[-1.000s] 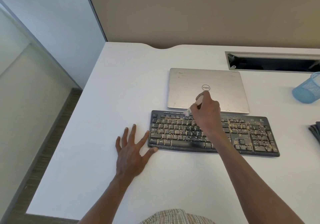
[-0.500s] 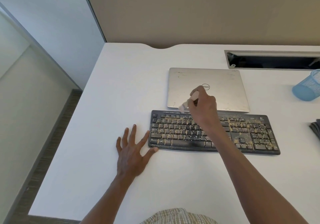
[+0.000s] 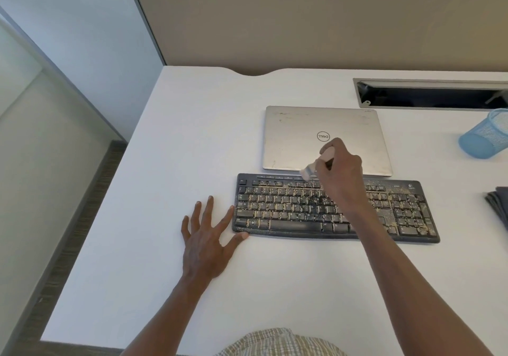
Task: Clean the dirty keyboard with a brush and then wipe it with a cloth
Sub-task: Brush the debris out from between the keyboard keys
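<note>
Brushing crumbs off a dirty keyboard on a big white desk.

The white desk [image 3: 165, 163] fills the room's corner, with a closed laptop [image 3: 302, 124] just past the grip. The keyboard [image 3: 288, 212] lies right under the grip, its long side running left to right, crumbs all over. The left hand [image 3: 204, 243] lies flat, fingers straight, touching the keyboard's left end. The right hand [image 3: 342, 174], the nearer one, holds the small brush [image 3: 316, 167] over the top row of keys.

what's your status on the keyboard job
Right hand grips brush at keyboard top row. Left hand flat, steadying its corner. Grit all over keys. Nothing in the way.
</note>
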